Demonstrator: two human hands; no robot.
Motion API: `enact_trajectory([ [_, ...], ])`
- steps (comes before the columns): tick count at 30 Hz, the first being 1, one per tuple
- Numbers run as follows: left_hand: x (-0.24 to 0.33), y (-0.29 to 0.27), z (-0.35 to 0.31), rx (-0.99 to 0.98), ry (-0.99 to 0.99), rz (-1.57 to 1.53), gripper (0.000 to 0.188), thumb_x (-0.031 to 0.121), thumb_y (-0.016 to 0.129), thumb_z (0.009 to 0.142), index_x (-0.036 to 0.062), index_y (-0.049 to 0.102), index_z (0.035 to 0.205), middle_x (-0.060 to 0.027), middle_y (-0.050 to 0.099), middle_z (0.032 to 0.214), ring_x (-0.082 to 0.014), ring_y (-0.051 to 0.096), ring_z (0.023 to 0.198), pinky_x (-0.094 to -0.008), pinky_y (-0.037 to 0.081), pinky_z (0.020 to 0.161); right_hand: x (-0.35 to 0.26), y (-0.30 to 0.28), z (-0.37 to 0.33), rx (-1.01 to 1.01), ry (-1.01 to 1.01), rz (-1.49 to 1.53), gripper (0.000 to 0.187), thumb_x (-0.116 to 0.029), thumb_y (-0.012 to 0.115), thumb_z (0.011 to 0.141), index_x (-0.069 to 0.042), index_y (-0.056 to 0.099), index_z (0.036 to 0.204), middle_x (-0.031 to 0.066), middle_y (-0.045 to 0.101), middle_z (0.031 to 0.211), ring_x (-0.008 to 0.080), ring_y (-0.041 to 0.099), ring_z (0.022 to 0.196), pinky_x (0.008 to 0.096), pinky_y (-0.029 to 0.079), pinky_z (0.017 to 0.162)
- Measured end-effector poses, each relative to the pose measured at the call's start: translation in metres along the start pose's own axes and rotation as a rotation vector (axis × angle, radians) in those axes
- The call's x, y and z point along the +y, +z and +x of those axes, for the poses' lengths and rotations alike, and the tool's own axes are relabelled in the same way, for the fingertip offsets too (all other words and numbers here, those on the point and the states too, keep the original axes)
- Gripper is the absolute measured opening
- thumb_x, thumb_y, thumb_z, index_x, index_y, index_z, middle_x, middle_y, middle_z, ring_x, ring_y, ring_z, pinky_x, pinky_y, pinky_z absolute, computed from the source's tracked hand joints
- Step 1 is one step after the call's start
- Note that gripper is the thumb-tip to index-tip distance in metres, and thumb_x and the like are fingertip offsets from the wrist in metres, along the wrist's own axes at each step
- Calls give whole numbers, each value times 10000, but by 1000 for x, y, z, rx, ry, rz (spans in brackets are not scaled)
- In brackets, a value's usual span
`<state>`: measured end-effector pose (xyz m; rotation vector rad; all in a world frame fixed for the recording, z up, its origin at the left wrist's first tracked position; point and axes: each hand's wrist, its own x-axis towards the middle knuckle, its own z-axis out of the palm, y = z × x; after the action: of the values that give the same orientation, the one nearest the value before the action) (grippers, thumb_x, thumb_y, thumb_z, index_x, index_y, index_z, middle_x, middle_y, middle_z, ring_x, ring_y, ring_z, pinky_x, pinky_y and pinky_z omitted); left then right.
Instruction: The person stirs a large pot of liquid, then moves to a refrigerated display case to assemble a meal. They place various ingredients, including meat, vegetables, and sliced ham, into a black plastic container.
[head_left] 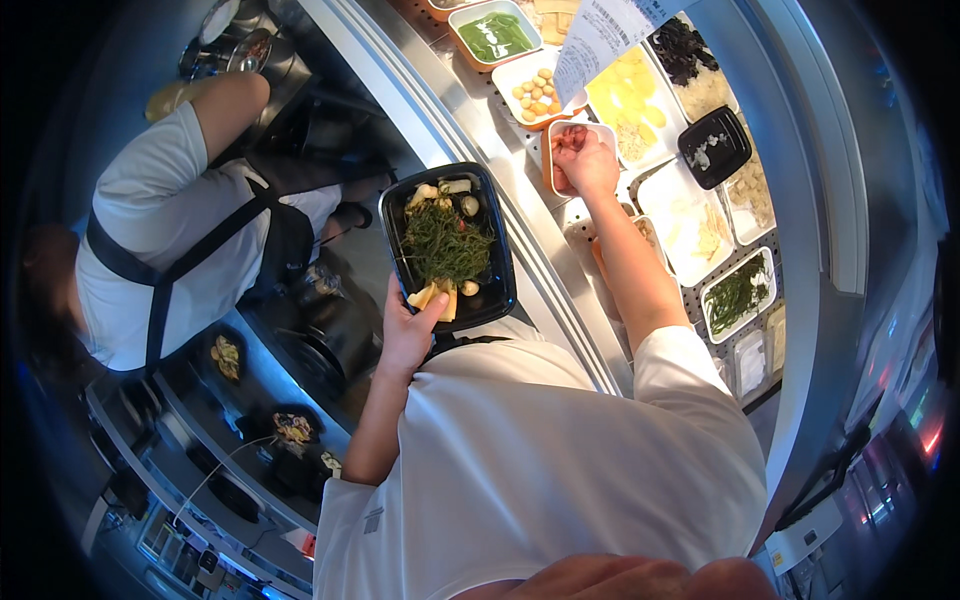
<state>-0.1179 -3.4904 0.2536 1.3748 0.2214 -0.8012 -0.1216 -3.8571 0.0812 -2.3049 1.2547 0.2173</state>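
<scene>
My left hand (404, 328) holds a black plastic tray (497, 275) by its near edge, thumb over the rim. Dark green shredded seaweed or greens (447, 243) fill the tray's middle, with small pale round pieces around them and yellowish flat pieces by my thumb. My right hand (588, 160) reaches into a small white tub (548, 160) with orange sides, fingers bent together at reddish food. What they grip, if anything, is hidden. Just beyond that tub stands a tub of small round yellowish balls (536, 98).
Food tubs line the counter: green leaves (496, 38), yellow slices (630, 90), dark fungus (685, 50), green strands (738, 297). A black dish (714, 147) rests on them. A paper slip (610, 35) hangs above. At left, a person in an apron (180, 230) works near filled bowls (292, 428).
</scene>
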Motion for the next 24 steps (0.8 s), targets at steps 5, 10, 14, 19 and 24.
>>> enact_trajectory([
  [5, -4, 0, 5, -13, -6, 62, 588, -69, 667, 895, 37, 431, 1423, -81, 613, 1285, -164, 607, 1159, -332, 477, 1040, 26, -1, 14, -4, -146, -28, 450, -451, 735, 783, -183, 730, 1145, 168, 741, 1022, 361, 707, 944, 455, 556, 884],
  [10, -9, -3, 13, -30, -4, 93, 605, -118, 641, 881, 32, 432, 1428, -93, 615, 1290, -185, 614, 1170, -351, 490, 1037, 46, -3, 10, 44, -341, -40, 399, -236, 661, 820, -199, 732, 1211, 182, 741, 991, 387, 710, 919, 470, 562, 880],
  [14, -6, 1, 19, -59, -23, 113, 630, -75, 661, 895, 12, 395, 1460, -83, 589, 1308, -166, 581, 1201, -341, 457, 1070, 49, -25, -4, 22, -308, 69, 371, -197, 638, 827, -206, 755, 1179, 190, 737, 984, 384, 706, 902, 448, 565, 873],
  [19, -7, 9, 32, -114, 38, 182, 654, -79, 654, 901, 12, 372, 1484, -88, 573, 1333, -166, 563, 1232, -337, 451, 1071, 72, -41, -18, -18, -141, 507, 319, -118, 715, 888, 29, 725, 1171, 91, 767, 922, 160, 735, 895, 326, 584, 767],
  [24, -17, 18, 39, -169, 57, 136, 677, -83, 651, 905, 4, 346, 1504, -89, 558, 1354, -171, 563, 1241, -339, 439, 1089, 41, -93, -75, -237, -111, 1018, 255, -39, 656, 970, 76, 683, 1195, 92, 739, 1021, 134, 695, 866, 283, 565, 760],
])
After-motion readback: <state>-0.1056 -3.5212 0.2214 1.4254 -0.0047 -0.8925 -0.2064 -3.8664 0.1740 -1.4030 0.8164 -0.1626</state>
